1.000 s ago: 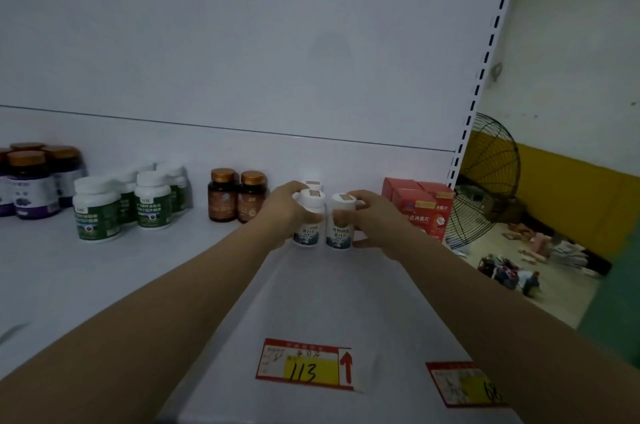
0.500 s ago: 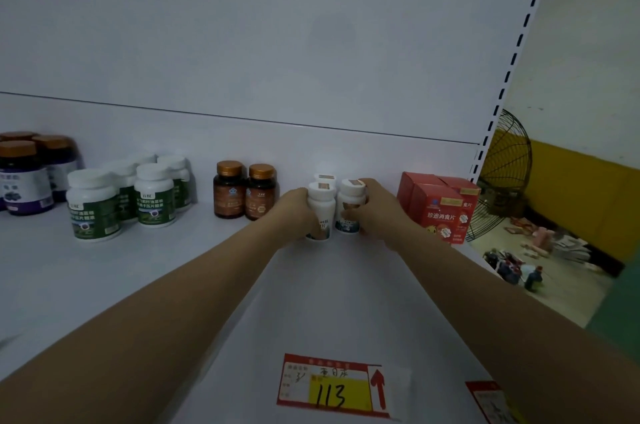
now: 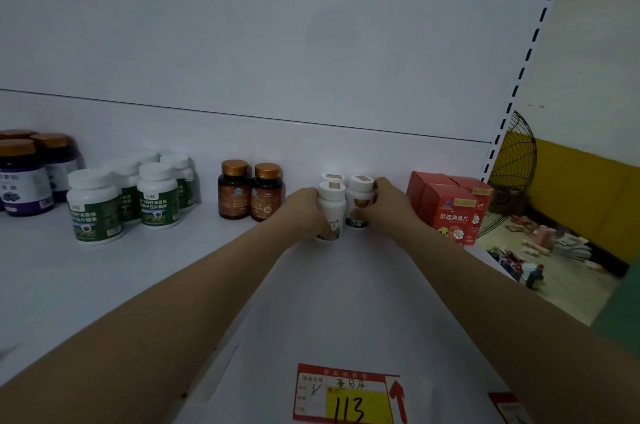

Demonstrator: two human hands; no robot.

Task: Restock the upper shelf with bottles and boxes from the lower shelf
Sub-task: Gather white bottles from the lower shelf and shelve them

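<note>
On the white upper shelf (image 3: 346, 302), my left hand (image 3: 301, 210) grips a white bottle (image 3: 331, 205) that stands on the shelf surface. My right hand (image 3: 386, 203) grips a second white bottle (image 3: 359, 198) just to its right, slightly farther back. Behind these two, the cap of a third white bottle (image 3: 333, 176) shows against the back panel. Both arms reach in from the bottom of the view.
Two amber bottles (image 3: 249, 191) stand left of my hands, then several green-labelled white bottles (image 3: 128, 195) and dark purple-labelled jars (image 3: 27, 174). Red boxes (image 3: 450, 208) stand to the right. Price tags (image 3: 346, 396) mark the shelf's front edge. A fan (image 3: 512, 174) stands beyond the shelf upright.
Both hands have pushed the two white bottles farther back on the shelf, toward the back panel, and the right bottle now sits behind the left one's line.
</note>
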